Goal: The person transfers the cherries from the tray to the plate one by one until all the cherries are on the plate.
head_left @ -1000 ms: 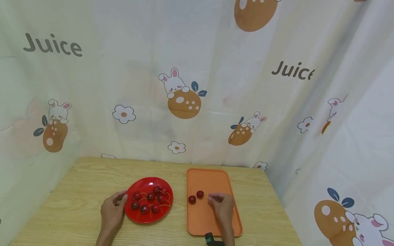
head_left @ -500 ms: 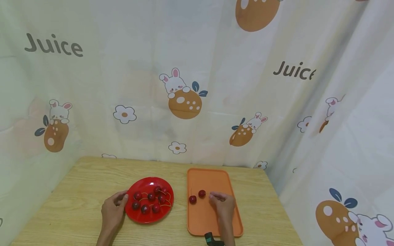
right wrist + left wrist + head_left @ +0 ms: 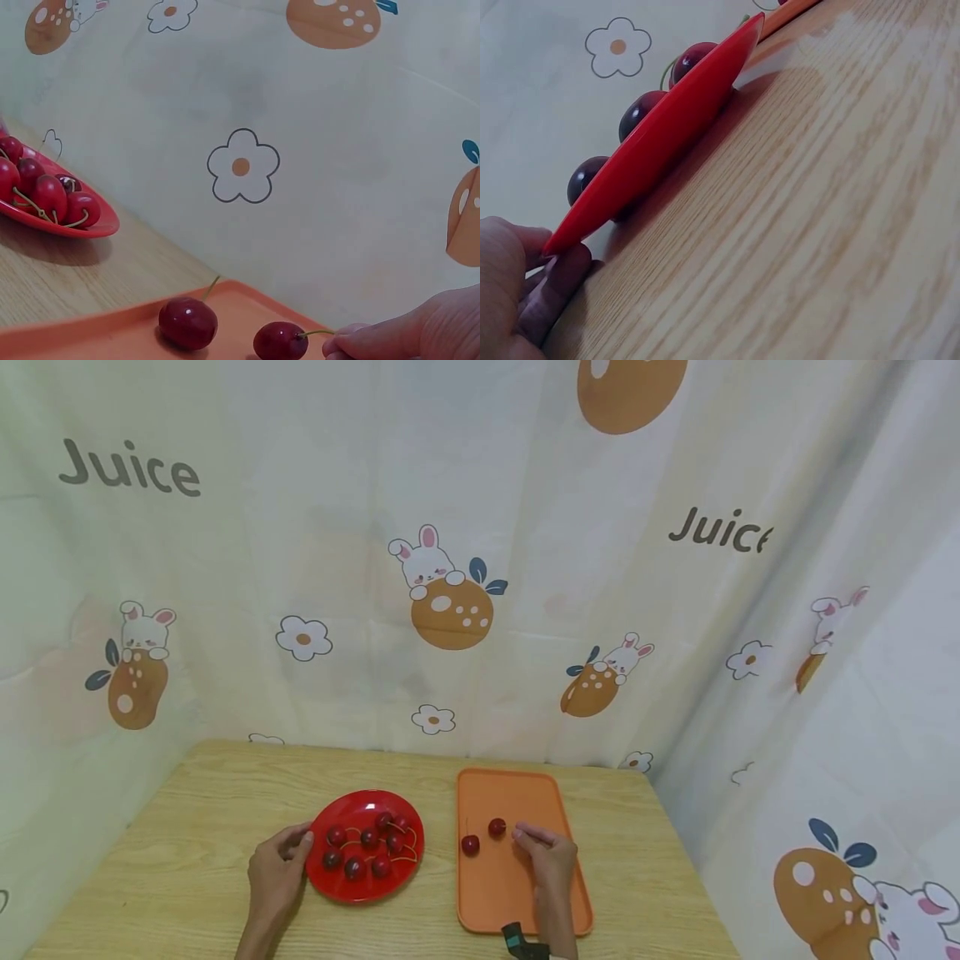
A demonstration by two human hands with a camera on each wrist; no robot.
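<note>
At the left of the head view lies a red plate [image 3: 330,883] bearing several dark red cherries [image 3: 370,837] with stems. My left hand [image 3: 276,877] pinches its near-left rim; the left wrist view shows the rim [image 3: 561,241] between thumb and fingers. Over the orange tray [image 3: 487,902], my right hand [image 3: 553,862] pinches the stem of a cherry [image 3: 281,340] between thumb and fingertip. That cherry [image 3: 497,827] is low over the tray. A second cherry [image 3: 470,845], stem pointing up, rests on the tray's left side.
Plate and tray stand side by side on a wood-grain table [image 3: 225,793], with a narrow strip of table between them. A printed curtain [image 3: 337,568] hangs behind the table and along its sides.
The pinched cherry has shifted slightly right and back on the tray and turned so its stem points at my right hand, which moved slightly back as well. My left hand stays on the plate.
</note>
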